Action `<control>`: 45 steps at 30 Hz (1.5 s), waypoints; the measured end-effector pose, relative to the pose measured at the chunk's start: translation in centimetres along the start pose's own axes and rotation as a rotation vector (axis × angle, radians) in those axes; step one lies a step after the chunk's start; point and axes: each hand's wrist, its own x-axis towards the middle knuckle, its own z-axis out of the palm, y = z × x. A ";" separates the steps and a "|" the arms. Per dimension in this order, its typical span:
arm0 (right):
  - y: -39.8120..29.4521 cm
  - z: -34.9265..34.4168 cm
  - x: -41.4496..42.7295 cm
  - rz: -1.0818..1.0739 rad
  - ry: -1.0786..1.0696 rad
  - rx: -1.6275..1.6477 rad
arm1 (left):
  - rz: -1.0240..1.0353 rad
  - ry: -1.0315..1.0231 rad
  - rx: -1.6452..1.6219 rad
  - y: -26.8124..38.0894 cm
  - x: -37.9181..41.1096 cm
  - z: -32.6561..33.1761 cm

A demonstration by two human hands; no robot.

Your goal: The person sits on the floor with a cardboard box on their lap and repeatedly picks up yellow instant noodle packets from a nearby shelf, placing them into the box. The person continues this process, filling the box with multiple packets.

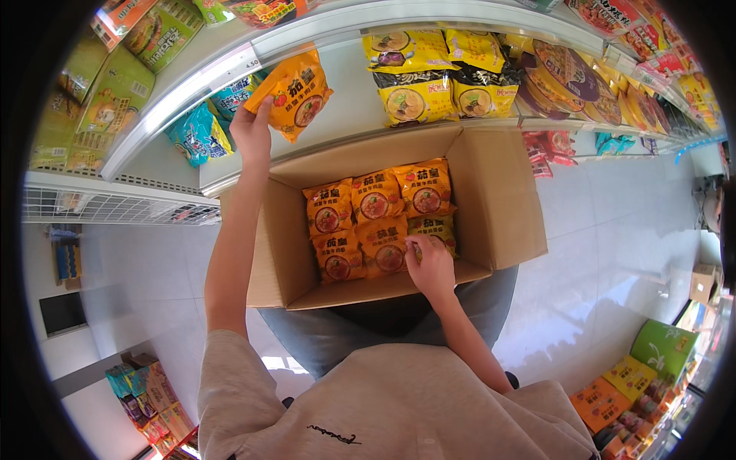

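My left hand (253,129) grips the edge of an orange packet of instant noodles (296,95), held up before the shelf beside teal noodle packets (198,135). An open cardboard box (514,201) rests at my lap, its flaps spread. Inside it lie several orange noodle packets (375,198) in two rows, with a yellow-green packet (434,226) at the near right corner. Over that corner is my right hand (428,261), fingers bent, partly covering the yellow-green packet; whether it touches a packet cannot be told.
Yellow noodle packets (411,98) and round noodle bowls (560,75) stand on the white shelf (339,75) beyond the box. A shelf edge with a price strip (230,66) overhangs at the upper left. A wire rack (115,201) is at the left.
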 end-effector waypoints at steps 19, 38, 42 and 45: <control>-3.4 -4.2 2.5 0.183 -0.466 0.636 | -0.316 -0.291 -0.194 5.8 -27.3 -4.4; 7.6 0.6 11.9 0.513 -0.668 -0.561 | 0.019 -0.824 0.780 4.0 -30.2 -6.2; 14.5 3.7 9.9 0.508 -0.568 -0.384 | 0.019 -0.817 0.730 4.0 -30.1 -6.1; 18.5 3.5 8.9 0.532 -0.576 -0.116 | 0.016 -0.807 0.677 3.9 -30.2 -6.0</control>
